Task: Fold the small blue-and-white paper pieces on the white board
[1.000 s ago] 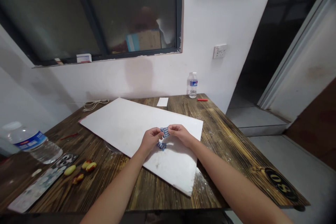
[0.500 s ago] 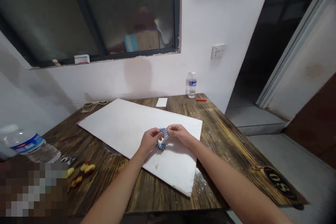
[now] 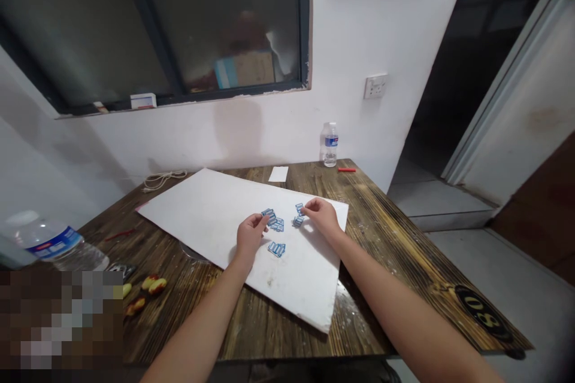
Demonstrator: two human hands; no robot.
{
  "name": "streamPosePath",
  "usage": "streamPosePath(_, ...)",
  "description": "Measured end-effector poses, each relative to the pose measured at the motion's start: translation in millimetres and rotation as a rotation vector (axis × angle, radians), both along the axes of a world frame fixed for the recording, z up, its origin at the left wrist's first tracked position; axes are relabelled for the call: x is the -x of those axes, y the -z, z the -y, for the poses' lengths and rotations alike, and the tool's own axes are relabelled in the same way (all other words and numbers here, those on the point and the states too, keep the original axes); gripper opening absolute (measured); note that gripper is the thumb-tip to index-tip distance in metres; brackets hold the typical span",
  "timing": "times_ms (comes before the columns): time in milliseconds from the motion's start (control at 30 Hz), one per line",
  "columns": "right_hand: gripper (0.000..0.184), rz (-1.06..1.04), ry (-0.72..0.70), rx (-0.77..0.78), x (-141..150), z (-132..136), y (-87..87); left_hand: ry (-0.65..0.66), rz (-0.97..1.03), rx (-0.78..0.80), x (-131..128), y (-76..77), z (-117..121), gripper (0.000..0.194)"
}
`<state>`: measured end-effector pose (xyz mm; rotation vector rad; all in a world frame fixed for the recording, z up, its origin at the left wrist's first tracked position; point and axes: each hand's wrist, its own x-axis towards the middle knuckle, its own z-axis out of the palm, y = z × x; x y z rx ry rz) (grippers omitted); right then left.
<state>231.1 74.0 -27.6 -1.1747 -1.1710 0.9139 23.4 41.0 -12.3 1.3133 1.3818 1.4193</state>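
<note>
Several small blue-and-white paper pieces (image 3: 277,224) lie spread on a large white board (image 3: 211,215) that rests on a wooden table (image 3: 386,251). My left hand (image 3: 249,234) pinches one piece at the left of the cluster. At the right end, the fingertips of my right hand (image 3: 321,217) pinch another piece. One more piece (image 3: 277,248) lies alone on the board just below my hands.
A water bottle (image 3: 329,144), a white paper slip (image 3: 278,174) and a red pen (image 3: 346,170) sit at the table's far edge. Another bottle (image 3: 54,245) lies at the left, near small fruits (image 3: 150,284). A white cord (image 3: 164,178) lies by the wall. An open doorway is at the right.
My hands have moved apart and away from me, and the paper pieces that they held bunched together now lie spread on the board.
</note>
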Motion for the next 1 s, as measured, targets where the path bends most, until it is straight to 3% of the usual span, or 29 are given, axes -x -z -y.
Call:
streamPosePath(200, 0.008, 0.445, 0.009, 0.01, -2.1, 3.2, 6.2, 0.008, -0.023, -0.01, -0.6, 1.8, -0.3, 0.035)
streamPosePath(400, 0.013, 0.756, 0.114, -0.128, -0.8, 7.9, 8.6, 0.032, -0.06, -0.038, -0.9, 4.6, -2.3, 0.034)
streamPosePath(567, 0.015, 0.664, 0.094, -0.18, 1.7, 4.5, 6.3, 0.077, -0.124, -0.033, -2.0, 5.1, -0.5, 0.03)
streamPosePath(767, 0.018, 0.411, -0.23, -0.335, 12.6, 6.0, -2.2, 0.176, -0.205, -0.068, -3.9, 9.3, 0.5, 0.028)
streamPosePath(1000, 0.023, 0.306, -0.343, -0.222, 22.5, 11.2, 0.8, 0.267, -0.19, -0.041, -5.9, 7.3, 3.1, 0.029)
